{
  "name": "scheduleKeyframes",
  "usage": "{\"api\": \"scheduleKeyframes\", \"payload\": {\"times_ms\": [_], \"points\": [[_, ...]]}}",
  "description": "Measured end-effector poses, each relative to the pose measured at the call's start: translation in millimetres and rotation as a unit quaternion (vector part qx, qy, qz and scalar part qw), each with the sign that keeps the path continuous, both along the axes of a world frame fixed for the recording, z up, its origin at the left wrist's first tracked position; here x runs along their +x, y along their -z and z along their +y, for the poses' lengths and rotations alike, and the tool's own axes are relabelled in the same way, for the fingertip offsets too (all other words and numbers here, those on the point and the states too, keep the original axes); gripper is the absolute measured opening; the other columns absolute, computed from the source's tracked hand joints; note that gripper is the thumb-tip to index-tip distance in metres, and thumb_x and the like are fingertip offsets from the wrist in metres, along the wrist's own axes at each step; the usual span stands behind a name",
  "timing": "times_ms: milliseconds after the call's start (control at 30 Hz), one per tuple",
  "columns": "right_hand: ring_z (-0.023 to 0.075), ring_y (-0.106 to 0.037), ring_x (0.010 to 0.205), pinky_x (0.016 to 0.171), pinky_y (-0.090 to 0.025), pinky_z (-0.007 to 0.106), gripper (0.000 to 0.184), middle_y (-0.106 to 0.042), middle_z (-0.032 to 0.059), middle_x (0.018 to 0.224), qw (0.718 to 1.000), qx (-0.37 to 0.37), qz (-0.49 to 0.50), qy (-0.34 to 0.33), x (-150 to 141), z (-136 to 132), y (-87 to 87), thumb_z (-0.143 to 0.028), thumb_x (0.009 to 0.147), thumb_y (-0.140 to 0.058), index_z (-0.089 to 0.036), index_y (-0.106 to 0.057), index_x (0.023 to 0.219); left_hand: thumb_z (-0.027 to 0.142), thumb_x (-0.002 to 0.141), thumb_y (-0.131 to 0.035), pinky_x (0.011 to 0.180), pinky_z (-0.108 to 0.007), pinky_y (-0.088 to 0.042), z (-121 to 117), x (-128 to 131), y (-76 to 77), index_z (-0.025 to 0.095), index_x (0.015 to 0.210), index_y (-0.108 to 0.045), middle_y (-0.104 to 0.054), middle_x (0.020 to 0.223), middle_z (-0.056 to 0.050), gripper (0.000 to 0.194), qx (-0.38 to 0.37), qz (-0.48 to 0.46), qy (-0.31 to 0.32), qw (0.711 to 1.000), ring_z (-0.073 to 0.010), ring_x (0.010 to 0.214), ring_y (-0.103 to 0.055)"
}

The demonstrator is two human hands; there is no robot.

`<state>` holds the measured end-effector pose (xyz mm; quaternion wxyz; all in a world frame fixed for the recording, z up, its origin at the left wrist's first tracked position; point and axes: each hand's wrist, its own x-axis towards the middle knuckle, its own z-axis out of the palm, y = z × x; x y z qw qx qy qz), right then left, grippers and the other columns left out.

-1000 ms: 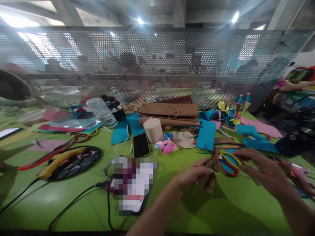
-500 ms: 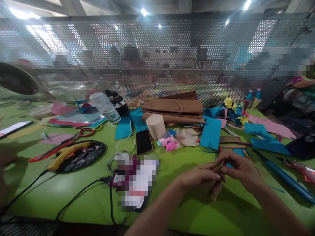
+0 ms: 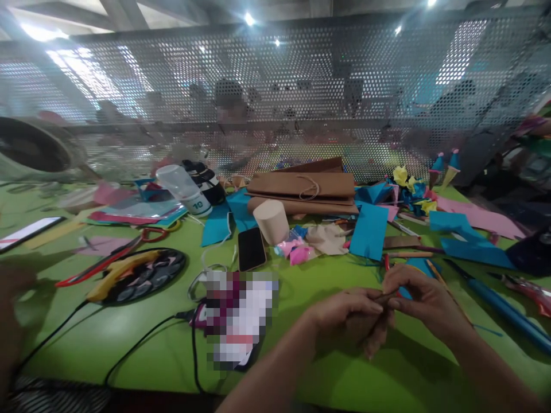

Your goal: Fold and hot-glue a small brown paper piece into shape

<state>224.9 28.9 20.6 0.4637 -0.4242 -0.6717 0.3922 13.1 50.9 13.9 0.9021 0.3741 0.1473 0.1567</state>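
My left hand (image 3: 348, 315) and my right hand (image 3: 416, 293) meet above the green table, right of centre. Between their fingertips is a small thin brown piece (image 3: 384, 297) that looks like paper; the fingers hide most of it. The left thumb and fingers are closed on it, and the right thumb and forefinger pinch its other end. Just beyond the right hand, a strip of blue paper (image 3: 404, 292) lies on the table. A blue-handled tool (image 3: 499, 304) rests to the right of that hand.
Left of my hands are a phone (image 3: 249, 321) with a lit screen, a dark phone (image 3: 252, 249) and a yellow glue gun (image 3: 116, 275) on a black palette. Red scissors (image 3: 99, 261) lie beside it. Rolled brown paper (image 3: 301, 186) and a cream cylinder (image 3: 271, 221) stand further back.
The fingers have shifted slightly around the small brown piece, which both hands still hold. The view has turned a little; the things on the table stay in place.
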Motion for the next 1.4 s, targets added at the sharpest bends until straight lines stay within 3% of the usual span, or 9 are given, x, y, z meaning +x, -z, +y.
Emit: {"api": "scheduleKeyframes", "payload": {"times_ms": [100, 200, 333, 667, 1033, 1200, 1400], "points": [[0.0202, -0.064, 0.081, 0.076, -0.052, 0.033, 0.017, -0.069, 0.0012, 0.083, 1.000, -0.006, 0.006, -0.003, 1.6, 0.1, 1.0, -0.044, 0.082, -0.083, -0.029, -0.077, 0.083, 0.045, 0.075, -0.072, 0.046, -0.026, -0.044, 2.5, 0.4, 1.6, 0.012, 0.094, -0.067, -0.065, 0.062, -0.004, 0.038, 0.023, 0.004, -0.002, 1.000, -0.0154, 0.046, -0.058], [0.0198, -0.063, 0.080, 0.072, -0.051, 0.032, 0.019, -0.068, 0.0017, 0.083, 1.000, -0.017, 0.001, 0.021, 5.1, 0.1, 0.9, -0.045, 0.083, -0.082, -0.027, -0.075, 0.084, 0.053, 0.076, -0.081, 0.059, -0.025, -0.047, 5.8, -0.7, -0.5, 0.014, 0.104, -0.064, -0.068, 0.078, -0.005, 0.050, 0.097, 0.061, -0.077, 0.990, -0.0140, 0.060, -0.061], [0.0187, -0.062, 0.076, 0.067, -0.050, 0.031, 0.022, -0.066, 0.0021, 0.082, 0.998, -0.023, -0.012, 0.061, 6.6, -1.1, -0.5, -0.046, 0.083, -0.081, -0.025, -0.073, 0.083, 0.051, 0.073, -0.089, 0.068, -0.023, -0.045, 7.4, -1.7, -5.9, 0.015, 0.114, -0.063, -0.064, 0.093, -0.003, 0.060, 0.206, 0.121, -0.171, 0.956, -0.0110, 0.073, -0.059], [0.0201, -0.065, 0.085, 0.075, -0.054, 0.033, 0.028, -0.071, 0.0027, 0.090, 0.989, -0.033, 0.021, 0.141, 11.9, -0.9, 12.1, -0.047, 0.078, -0.085, -0.026, -0.075, 0.095, 0.058, 0.071, -0.088, 0.062, -0.023, -0.041, 7.7, 2.1, -2.8, 0.015, 0.103, -0.062, -0.067, 0.088, -0.003, 0.059, 0.190, 0.118, -0.189, 0.956, -0.0092, 0.066, -0.055], [0.0198, -0.062, 0.083, 0.073, -0.051, 0.032, 0.012, -0.067, 0.0008, 0.085, 0.991, 0.047, -0.027, 0.125, 15.6, -2.4, 8.8, -0.038, 0.086, -0.080, -0.029, -0.073, 0.087, 0.057, 0.071, -0.089, 0.060, -0.022, -0.041, 6.9, 1.7, -4.3, 0.017, 0.100, -0.062, -0.069, 0.083, -0.002, 0.057, 0.167, 0.123, -0.191, 0.959, -0.0093, 0.063, -0.056], [0.0197, -0.063, 0.087, 0.074, -0.051, 0.031, 0.014, -0.067, 0.0007, 0.089, 0.993, 0.017, -0.005, 0.118, 16.5, -3.8, 10.6, -0.039, 0.084, -0.082, -0.030, -0.073, 0.090, 0.053, 0.073, -0.088, 0.063, -0.022, -0.041, 5.6, 2.1, -6.2, 0.017, 0.101, -0.063, -0.065, 0.082, 0.000, 0.052, 0.193, 0.115, -0.203, 0.953, -0.0080, 0.063, -0.053], [0.0183, -0.062, 0.083, 0.076, -0.052, 0.031, 0.023, -0.067, 0.0003, 0.091, 0.992, -0.031, 0.008, 0.121, 15.9, -4.6, 12.3, -0.042, 0.081, -0.085, -0.029, -0.073, 0.096, 0.038, 0.080, -0.083, 0.071, -0.023, -0.041, 3.6, 4.3, -3.8, 0.017, 0.099, -0.063, -0.061, 0.085, 0.001, 0.034, 0.254, 0.105, -0.238, 0.931, -0.0102, 0.074, -0.054]]}}
